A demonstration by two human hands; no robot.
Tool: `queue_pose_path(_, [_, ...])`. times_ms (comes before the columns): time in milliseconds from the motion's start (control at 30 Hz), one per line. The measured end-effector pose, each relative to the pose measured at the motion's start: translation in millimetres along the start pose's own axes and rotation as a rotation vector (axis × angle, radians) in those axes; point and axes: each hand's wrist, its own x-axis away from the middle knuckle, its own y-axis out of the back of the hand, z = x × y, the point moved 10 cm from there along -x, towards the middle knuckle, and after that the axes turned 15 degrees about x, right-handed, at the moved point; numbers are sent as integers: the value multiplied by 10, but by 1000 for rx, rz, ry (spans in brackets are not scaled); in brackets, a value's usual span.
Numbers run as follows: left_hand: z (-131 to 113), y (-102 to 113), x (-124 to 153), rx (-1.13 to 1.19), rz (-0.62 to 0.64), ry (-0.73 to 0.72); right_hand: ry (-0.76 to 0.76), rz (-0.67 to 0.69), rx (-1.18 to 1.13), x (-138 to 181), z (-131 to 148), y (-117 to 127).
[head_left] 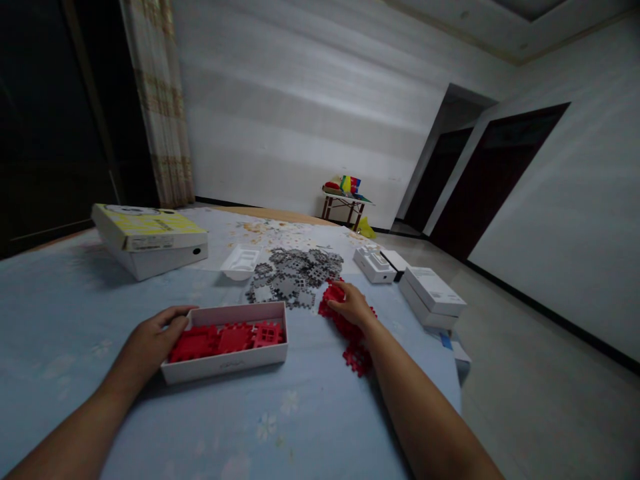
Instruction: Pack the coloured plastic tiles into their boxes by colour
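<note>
One cloth-covered table (310,427) carries everything; clock hours are read around the grey heap (295,277), its pieces too many to count. One yellow-topped box (150,233) sits toward 10 o'clock. One open box (225,365) is at 8 o'clock, at least three red pieces (234,339) inside. One red heap (345,327) of overlapping pieces lies at 4 o'clock. The left hand (156,340) has its grip on the box's left end, thumb at the rim. The right hand (354,307) reaches forward, fingers bent over the red heap; whether its grip is closed, I cannot tell.
</note>
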Motion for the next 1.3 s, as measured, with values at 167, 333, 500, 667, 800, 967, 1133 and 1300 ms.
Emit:
queue_pose_path(167, [37,-4,-18,13,-1,7,103,-26,-186,9,-35,64])
queue_pose_path(333, [52,-26,-26,20,13,19,170,191,11,76,130,-176])
queue_pose_path(500, [38,-30,-7,24,23,21,138,244,123,84,195,-196])
queue_pose_path(667, [28,-26,7,31,20,26,133,208,112,104,213,-152])
queue_pose_path(800, [28,-39,2,34,22,26,164,25,-52,114,305,89])
queue_pose_path(967, [7,-34,10,51,10,27,367,-61,-332,280,855,481])
queue_pose_path(1133, [-9,-42,34,73,23,39,587,72,-306,484,1549,516])
queue_pose_path(1300, [-6,-32,24,85,3,11,661,250,-161,505,1802,276])
